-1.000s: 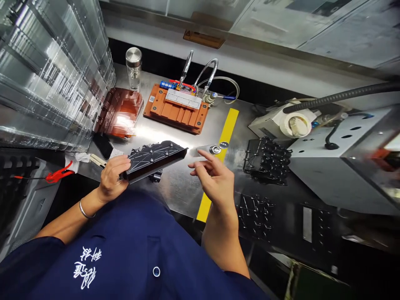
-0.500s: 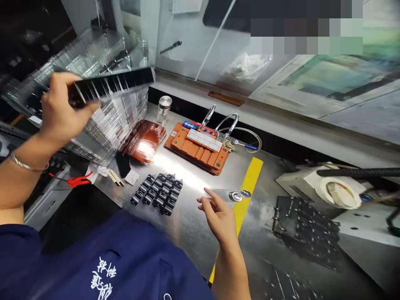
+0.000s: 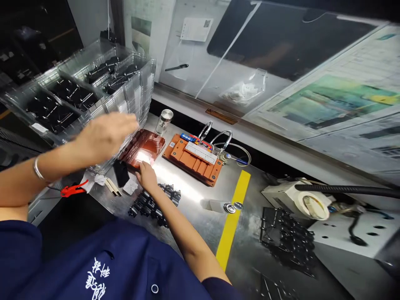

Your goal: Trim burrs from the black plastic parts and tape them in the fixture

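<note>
My left hand (image 3: 106,135), blurred by motion, is raised in front of the stack of clear plastic trays (image 3: 137,93). Its fingers look stretched out, and nothing shows in them. Black parts (image 3: 73,93) lie in the compartments of the top tray. My right hand (image 3: 146,177) reaches across to the near edge of the glossy reddish-brown sheets (image 3: 153,143), its fingertips pinched at that edge. Beneath my right forearm, black cylindrical parts (image 3: 170,193) sit in rows on the metal table (image 3: 190,216).
An orange fixture (image 3: 193,160) with clamps stands at the back, beside a lidded glass jar (image 3: 164,121). A phone (image 3: 121,173) and red-handled tool (image 3: 73,189) are at the left. Right of the yellow stripe (image 3: 234,221) are more black parts (image 3: 290,237) and a white machine (image 3: 287,198).
My left hand has moved right and down and no longer holds the dark, clear-edged piece. My right hand has gone from the bottle to the reddish-brown sheets. The view has shifted slightly.
</note>
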Available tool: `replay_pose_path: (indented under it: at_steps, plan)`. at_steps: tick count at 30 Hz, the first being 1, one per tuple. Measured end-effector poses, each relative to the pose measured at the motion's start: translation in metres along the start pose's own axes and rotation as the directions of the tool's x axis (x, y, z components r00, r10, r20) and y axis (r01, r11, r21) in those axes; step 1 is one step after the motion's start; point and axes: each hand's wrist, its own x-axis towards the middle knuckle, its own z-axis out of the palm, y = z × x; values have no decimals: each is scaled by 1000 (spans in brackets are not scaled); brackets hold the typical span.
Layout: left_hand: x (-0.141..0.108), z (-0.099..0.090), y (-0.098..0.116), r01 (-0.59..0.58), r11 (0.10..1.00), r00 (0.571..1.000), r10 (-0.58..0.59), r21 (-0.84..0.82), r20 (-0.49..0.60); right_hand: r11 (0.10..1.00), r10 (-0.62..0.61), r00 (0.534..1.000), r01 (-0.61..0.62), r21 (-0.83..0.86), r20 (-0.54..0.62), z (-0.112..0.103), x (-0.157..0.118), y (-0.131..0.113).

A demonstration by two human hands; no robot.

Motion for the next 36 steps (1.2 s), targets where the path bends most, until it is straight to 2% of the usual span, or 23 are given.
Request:
replay_pose_path:
  at_steps: [1, 2, 3, 4, 5, 6, 7, 8, 9, 10, 13, 16, 18, 21, 23, 26, 29, 33, 34, 36]
  plan:
    - [-15, 14, 24, -21, 992, 998, 29, -127, 59, 1000, -6, 1000, 6, -13, -1, 12, 13, -2]
    - [-30, 31, 40, 92, 969, 981, -49, -230, 186, 1000, -9, 1000, 9, -23, -2, 23, 23, -2]
    - [-44, 51, 47, 281, 913, 932, -186, -295, 311, 999, -12, 1000, 12, -29, -4, 31, 30, -1]
    - [-56, 73, 46, 510, 796, 833, -360, -327, 420, 999, -17, 1000, 17, -32, -5, 38, 34, 2]
    - [-67, 95, 40, 731, 588, 672, -531, -347, 516, 999, -26, 1000, 26, -30, -5, 42, 35, 6]
    - [-75, 118, 29, 869, 343, 495, -631, -358, 597, 999, -39, 999, 38, -24, -6, 44, 34, 9]
    - [-81, 140, 18, 913, 209, 397, -655, -351, 643, 999, -50, 999, 50, -16, -11, 45, 30, 13]
    - [-85, 160, 7, 929, 98, 329, -658, -356, 678, 998, -58, 998, 58, -5, -19, 44, 26, 15]
    - [-87, 179, -1, 928, 19, 295, -651, -373, 699, 998, -64, 997, 64, 8, -32, 42, 20, 16]
    - [-87, 195, -6, 916, -29, 290, -644, -401, 708, 997, -69, 996, 70, 23, -48, 39, 13, 15]
    - [-79, 228, -6, 842, -158, 304, -652, -516, 695, 989, -109, 991, 116, 87, -83, 28, -5, 9]
    - [-70, 237, 6, 769, -154, 380, -671, -621, 637, 973, -139, 984, 157, 172, -110, 12, -13, 5]
    - [-66, 233, 16, 736, -84, 466, -657, -672, 593, 965, -96, 981, 133, 227, -170, 0, -10, 5]
    - [-64, 219, 28, 693, 86, 606, -608, -716, 513, 950, -5, 968, 83, 302, -250, -18, -1, 8]
    - [-61, 210, 32, 660, 200, 680, -569, -724, 462, 939, 18, 967, 72, 337, -256, -30, 4, 9]
    - [-56, 203, 32, 610, 308, 759, -493, -730, 426, 916, 32, 981, 47, 399, -189, -50, 6, 10]
    - [-52, 202, 30, 546, 377, 826, -393, -748, 405, 882, 28, 998, 3, 471, -59, -68, 5, 12]
    - [-51, 201, 32, 468, 497, 883, -282, -731, 374, 841, -4, 997, -40, 540, 80, -82, 10, 17]
    - [-51, 201, 33, 473, 508, 881, -278, -720, 383, 824, -6, 994, -55, 564, 106, -84, 11, 20]
    - [-51, 203, 35, 527, 515, 850, -326, -676, 414, 757, 41, 991, -114, 643, 128, -85, 14, 28]
